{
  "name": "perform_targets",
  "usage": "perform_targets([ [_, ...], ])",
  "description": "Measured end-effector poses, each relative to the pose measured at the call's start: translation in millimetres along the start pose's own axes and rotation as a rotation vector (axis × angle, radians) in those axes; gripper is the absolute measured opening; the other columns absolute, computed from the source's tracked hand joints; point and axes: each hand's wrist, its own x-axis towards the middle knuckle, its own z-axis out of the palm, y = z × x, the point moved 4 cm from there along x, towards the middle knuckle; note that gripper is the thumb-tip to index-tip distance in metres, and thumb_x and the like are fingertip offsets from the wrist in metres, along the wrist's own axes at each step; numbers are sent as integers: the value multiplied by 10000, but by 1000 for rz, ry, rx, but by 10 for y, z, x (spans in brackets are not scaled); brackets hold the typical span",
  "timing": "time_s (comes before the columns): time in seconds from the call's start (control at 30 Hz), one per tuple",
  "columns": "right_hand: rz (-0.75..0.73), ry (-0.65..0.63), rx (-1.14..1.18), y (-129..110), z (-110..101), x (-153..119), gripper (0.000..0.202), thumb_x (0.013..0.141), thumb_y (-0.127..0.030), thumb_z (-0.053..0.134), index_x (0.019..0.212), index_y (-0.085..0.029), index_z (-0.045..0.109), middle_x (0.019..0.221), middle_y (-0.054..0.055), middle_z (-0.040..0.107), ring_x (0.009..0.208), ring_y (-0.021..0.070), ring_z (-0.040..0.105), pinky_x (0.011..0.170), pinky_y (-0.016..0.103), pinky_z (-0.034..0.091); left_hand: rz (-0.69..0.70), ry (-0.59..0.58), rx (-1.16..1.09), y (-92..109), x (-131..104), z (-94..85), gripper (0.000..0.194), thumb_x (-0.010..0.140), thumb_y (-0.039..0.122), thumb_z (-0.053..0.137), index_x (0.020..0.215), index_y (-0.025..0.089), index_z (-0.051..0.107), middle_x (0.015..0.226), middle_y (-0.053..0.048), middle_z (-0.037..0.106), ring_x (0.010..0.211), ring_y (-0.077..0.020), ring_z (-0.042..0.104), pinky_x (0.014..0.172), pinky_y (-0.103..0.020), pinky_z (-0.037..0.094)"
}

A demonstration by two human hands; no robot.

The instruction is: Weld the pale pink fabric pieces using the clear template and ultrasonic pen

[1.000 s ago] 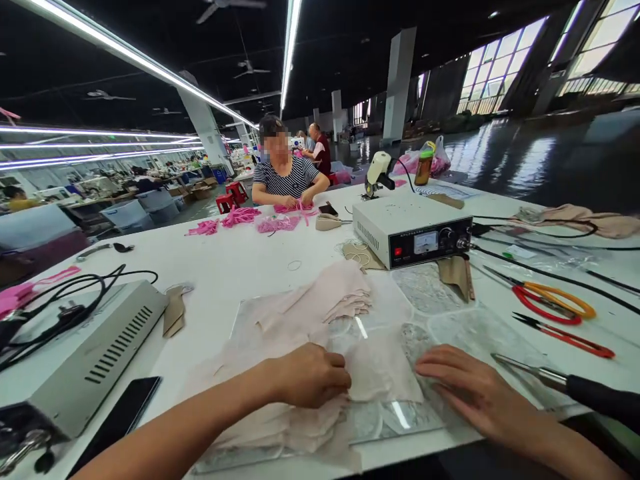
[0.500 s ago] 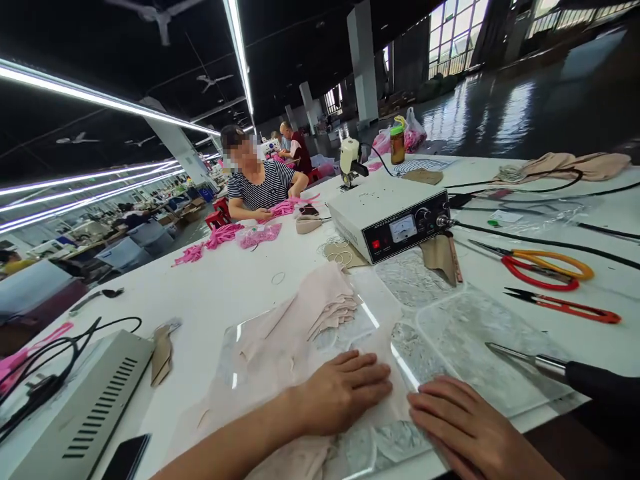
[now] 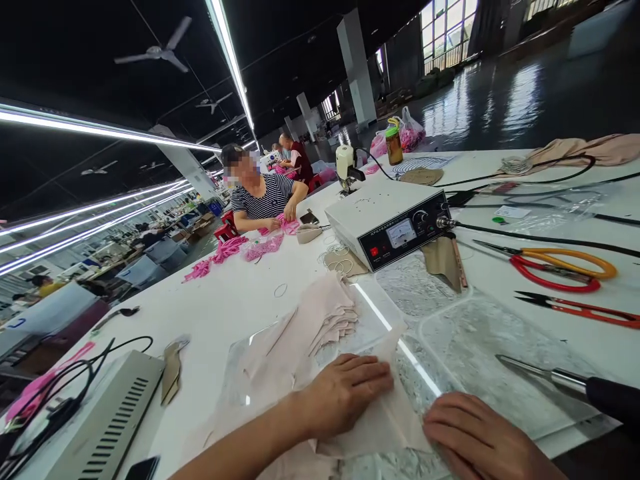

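Fabric (image 3: pixel 383 423) lay under flattened left hand (image 3: pixel 345 395), probably for smoothness; if right hand (image 3: pixel 475 433) pinched it, I could not tell

Bright tube lights (image 3: pixel 235 60), dark ceiling (image 3: pixel 290 53)

**Dark ceiling (image 3: pixel 65 47) crossed by bright light strips (image 3: pixel 229 57)**

At upper left, a three-bladed fan (image 3: pixel 157 53) is hung beneath it. A pale pillar (image 3: pixel 356 70) is seen right of top centre. At upper right, a bright paned window (image 3: pixel 441 40) is seen, and light is mirrored in the dark, glossy floor (image 3: pixel 485 100). The lower half is mostly filled by a white table (image 3: pixel 210 300).
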Motion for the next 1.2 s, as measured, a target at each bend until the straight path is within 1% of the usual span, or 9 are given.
perform_targets([
  [0.13,218,24,51,198,3,99,169,858,-168,484,897,-220,640,820,35,686,766,136,660,690,194,538,-281,141,-144,-170,191,-41,296,918,232,398,1109,179,617,1109,-96,642,1000,-180,603,882,-314,478],
  [0.27,516,-127,160,421,145,121,199,873,-274,454,828,-234,644,795,33,675,683,147,637,606,232,512,-608,133,-319,-370,435,48,202,770,256,609,942,165,663,969,-74,616,877,-181,578,802,-298,471],
  [0.4,792,-204,295,608,236,158,254,831,-361,458,782,-215,660,721,38,668,660,169,615,599,266,470,-671,162,-462,-426,546,65,65,731,210,607,738,151,634,840,-35,587,786,-146,526,746,-263,422],
  [0.57,1156,-331,661,762,447,243,327,726,-429,528,866,-160,649,492,-19,559,376,102,428,402,237,354,-699,257,-813,-452,473,63,113,750,249,562,714,145,589,652,18,520,595,-93,436,598,-224,367],
  [0.7,1102,-368,759,741,563,405,206,680,-371,560,652,-169,587,430,-41,500,346,62,351,365,205,263,-700,308,-934,-479,440,112,114,732,250,580,717,138,595,621,23,515,572,-85,429,575,-218,358],
  [0.8,1083,-370,745,708,603,465,229,672,-340,542,522,-183,470,389,-48,441,366,56,346,377,196,228,-737,371,-869,-473,399,98,98,724,221,577,741,136,624,682,-1,573,623,-100,477,603,-225,382],
  [0.93,1114,-368,717,681,611,455,235,676,-400,519,574,-189,497,431,-61,437,362,51,286,363,206,208,-718,467,-631,-348,297,10,147,739,186,545,769,153,685,757,-37,638,700,-129,540,664,-242,417],
  [1.03,1120,-374,714,661,601,433,276,680,-448,505,609,-184,546,458,-56,446,380,60,313,372,211,238,-621,404,-577,-214,276,45,223,759,181,515,837,178,725,776,-42,680,700,-132,575,682,-241,429],
  [1.2,1110,-390,705,646,598,417,321,668,-486,512,622,-175,578,465,-40,477,380,67,342,390,222,273,-654,386,-584,-171,278,168,259,753,167,485,821,183,734,762,-28,701,678,-124,587,665,-219,421],
])
